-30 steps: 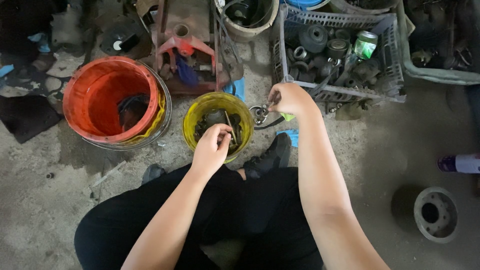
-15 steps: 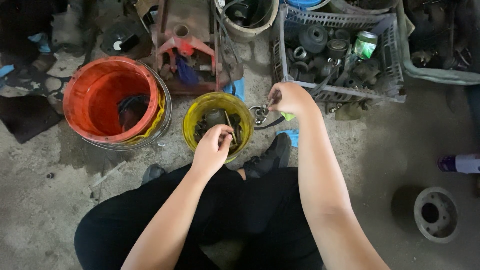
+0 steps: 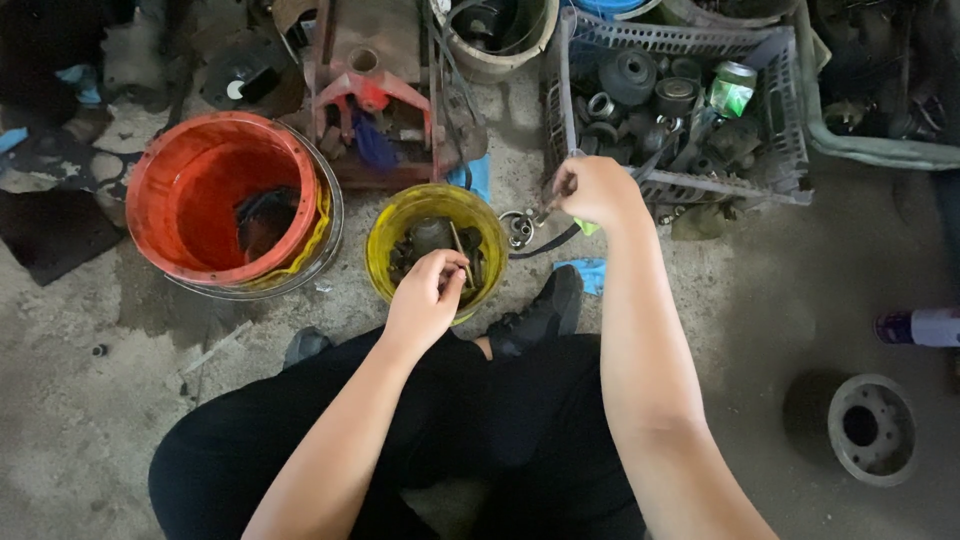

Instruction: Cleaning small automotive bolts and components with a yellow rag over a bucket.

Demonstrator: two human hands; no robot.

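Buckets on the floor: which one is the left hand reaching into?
The small yellow bucket of dark metal parts, right in front of the knees. The left hand pinches a thin rod over it; the larger orange bucket sits untouched farther left.

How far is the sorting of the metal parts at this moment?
Done: the yellow bucket already holds some dark parts. In hand: the left hand pinches a thin rod over it, and the right hand grips a small metal piece beside the ring part on the floor. Left: many parts fill the grey crate.
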